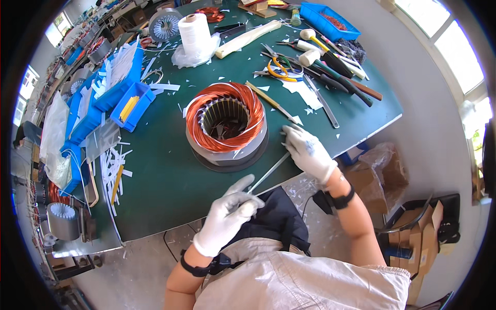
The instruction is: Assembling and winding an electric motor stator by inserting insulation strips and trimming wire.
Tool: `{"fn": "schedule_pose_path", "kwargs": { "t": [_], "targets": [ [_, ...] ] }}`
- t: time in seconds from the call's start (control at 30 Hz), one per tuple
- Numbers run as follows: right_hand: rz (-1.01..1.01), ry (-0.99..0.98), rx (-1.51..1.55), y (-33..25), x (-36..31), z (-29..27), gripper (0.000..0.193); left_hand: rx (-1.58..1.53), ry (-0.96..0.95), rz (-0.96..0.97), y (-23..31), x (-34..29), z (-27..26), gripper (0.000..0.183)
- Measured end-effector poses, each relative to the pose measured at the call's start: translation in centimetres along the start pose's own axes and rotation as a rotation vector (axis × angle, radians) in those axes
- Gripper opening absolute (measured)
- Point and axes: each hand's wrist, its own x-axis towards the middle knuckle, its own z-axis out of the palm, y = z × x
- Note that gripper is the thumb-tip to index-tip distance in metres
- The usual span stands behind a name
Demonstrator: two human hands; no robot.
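Observation:
A thin, pale strip [269,172], perhaps a length of tubing or cord, runs slantwise between my two white-gloved hands at the table's front edge. My left hand [230,213] pinches its lower end between thumb and fingers. The fingers of my right hand [308,151] are closed at its upper end, partly hiding it. Just beyond the hands stands a motor stator [227,159], with orange copper windings [197,120] bulging round its top and white cord laced over them. A slim yellowish stick [269,101] lies beside the stator, close to my right hand.
Scissors [279,69], mallets [310,57] and a metal blade [323,103] lie at the right. A white thread spool [195,33] stands behind. Blue bins [133,111] and loose paper strips [111,170] line the left. A cardboard box [382,175] sits on the floor at right.

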Motion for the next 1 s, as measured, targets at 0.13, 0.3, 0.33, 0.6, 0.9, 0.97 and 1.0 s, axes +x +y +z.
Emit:
{"fn": "schedule_pose_path", "kwargs": {
  "t": [0.13, 0.3, 0.33, 0.6, 0.9, 0.97, 1.0],
  "targets": [
    [0.451, -0.173, -0.326, 1.0, -6.3, -6.7, 0.012, -0.028, -0.008, -0.008, 0.7, -1.7, -1.5, 0.024],
    [0.345, 0.088, -0.441, 1.9, -3.9, -7.1, 0.009, -0.142, -0.069, -0.18, 0.6, -0.2, 0.5, 0.021],
    [0.273, 0.106, -0.237, 1.8, -2.5, -5.9, 0.011, -0.165, -0.088, -0.16, 0.6, 0.4, 1.2, 0.021],
    [0.481, -0.088, -0.374, 0.2, -1.6, -6.4, 0.011, -0.048, 0.022, -0.149, 2.3, -0.5, 0.1, 0.02],
    [0.776, -0.131, 1.383, -12.0, -4.9, -5.4, 0.008, -0.102, -0.019, -0.162, 2.0, -1.5, 1.5, 0.023],
    [0.792, -0.143, 1.312, -13.3, -4.7, -4.3, 0.01, -0.179, 0.005, -0.132, 2.0, -1.7, 1.8, 0.022],
    [0.82, -0.195, 1.247, -13.7, -4.7, -4.0, 0.011, -0.142, 0.006, -0.162, 2.0, -1.8, 1.8, 0.022]
  ]
}}
